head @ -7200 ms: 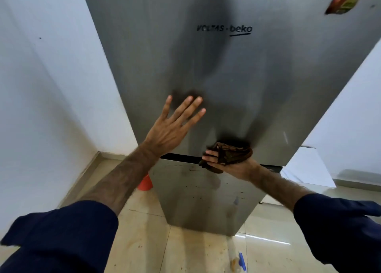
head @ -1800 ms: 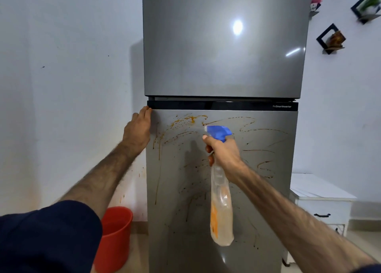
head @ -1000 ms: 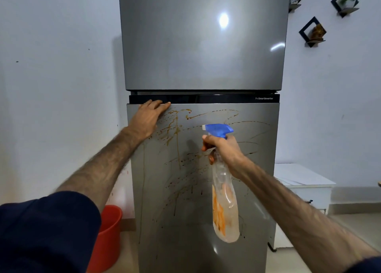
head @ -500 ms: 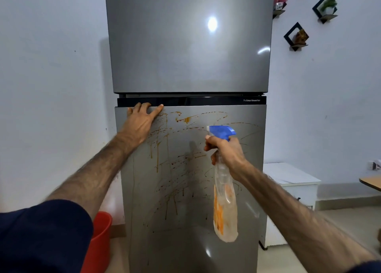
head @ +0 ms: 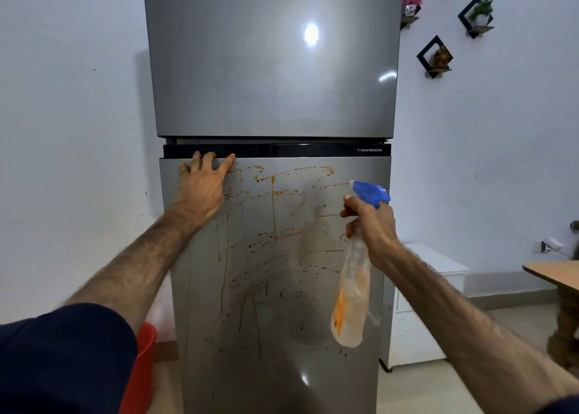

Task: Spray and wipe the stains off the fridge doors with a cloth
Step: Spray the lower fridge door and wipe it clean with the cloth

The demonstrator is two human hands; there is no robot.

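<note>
Brown streaky stains (head: 266, 257) cover the smooth steel lower door (head: 282, 366).

The upper fridge door (head: 272, 56) looks like brushed grey metal with a soft gloss that mirrors a ceiling light. The lower fridge door (head: 282, 366) has the same finish, streaked with brown-orange stains (head: 269, 232). A glossy black strip (head: 250, 150) divides them. The spray bottle (head: 352, 291) is clear plastic with a blue plastic nozzle. The bucket (head: 141, 370) looks like smooth red plastic; the table (head: 554, 276) is wood.
</note>
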